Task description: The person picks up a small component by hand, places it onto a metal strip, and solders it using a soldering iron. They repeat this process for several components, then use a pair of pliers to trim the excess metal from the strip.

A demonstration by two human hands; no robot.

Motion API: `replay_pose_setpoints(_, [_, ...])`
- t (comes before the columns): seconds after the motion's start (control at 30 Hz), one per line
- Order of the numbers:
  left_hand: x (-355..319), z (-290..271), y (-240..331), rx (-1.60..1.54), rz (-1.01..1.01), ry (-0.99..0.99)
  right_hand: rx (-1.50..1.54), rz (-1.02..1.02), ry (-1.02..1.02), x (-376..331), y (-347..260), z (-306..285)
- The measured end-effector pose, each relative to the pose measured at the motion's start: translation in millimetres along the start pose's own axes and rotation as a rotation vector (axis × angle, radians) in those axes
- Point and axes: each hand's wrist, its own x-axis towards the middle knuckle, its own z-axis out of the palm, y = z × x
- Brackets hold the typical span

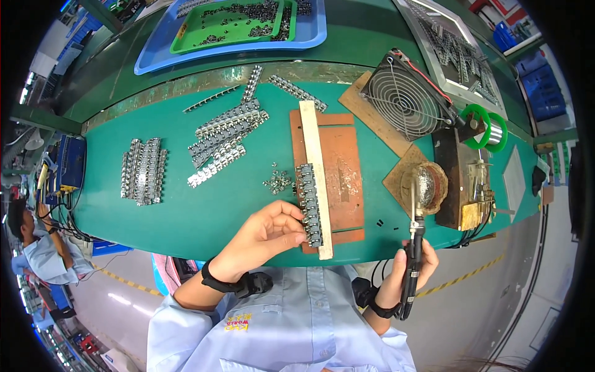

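Observation:
At the bench's front edge, my left hand (266, 235) closes its fingers and thumb on the lower end of a strip of small circuit boards (307, 198). The strip lies along the left side of a pale wooden bar (317, 167), which rests on an orange-brown board (343, 180). My right hand (421, 260) grips a soldering iron (413, 266) pointing away from me. Its tip end reaches over a round dish with shiny metal in it (429, 186). A small heap of tiny metal parts (277, 182) lies left of the bar.
More board strips lie stacked (144, 170) at left and loosely piled (226, 133) behind. A fan (406, 96) and a green solder spool (494, 131) stand at right. Beyond are a blue tray (155, 56) holding green trays and a white-framed tray. Another person (52, 254) works far left.

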Motion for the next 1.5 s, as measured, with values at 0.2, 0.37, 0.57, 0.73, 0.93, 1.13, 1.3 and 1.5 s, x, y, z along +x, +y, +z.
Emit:
replay_pose_setpoints(0.2, [-14.7, -0.8, 0.9, 0.419, 0.141, 0.226, 0.299, 0.038, -0.237, 7.0, -2.8, 18.2])
replay_pose_setpoints(0.37, [-16.8, -7.5, 8.8, 1.003, 0.082, 0.45, 0.235, 0.033, -0.302, 9.1, 8.2, 23.4])
replay_pose_setpoints(0.57, [-0.4, 0.3, 4.2, 1.068, 0.462, 0.589, 0.239, -0.025, -0.34, 7.6, 13.5, 22.0])
replay_pose_setpoints(0.73, [4.7, -0.1, 7.4, 1.143, 0.404, 0.595, 0.232, -0.018, -0.325, 5.7, 14.0, 21.0])
replay_pose_setpoints(0.93, [1.2, -1.7, 2.0, 1.173, 0.447, 0.583, 0.238, -0.063, -0.293, 6.8, 15.0, 24.1])
replay_pose_setpoints(1.13, [-2.0, 2.6, 2.7, 1.092, 0.47, 0.606, 0.243, -0.098, -0.282, 7.0, 13.7, 24.7])
replay_pose_setpoints(1.3, [-6.1, 0.0, -0.7, 1.123, 0.466, 0.585, 0.223, -0.074, -0.288, 4.8, 14.5, 21.4])
replay_pose_setpoints(1.5, [-28.3, 9.7, -8.9, 0.604, 0.2, 0.296, 0.199, -0.023, -0.318, 4.8, 12.2, 20.3])
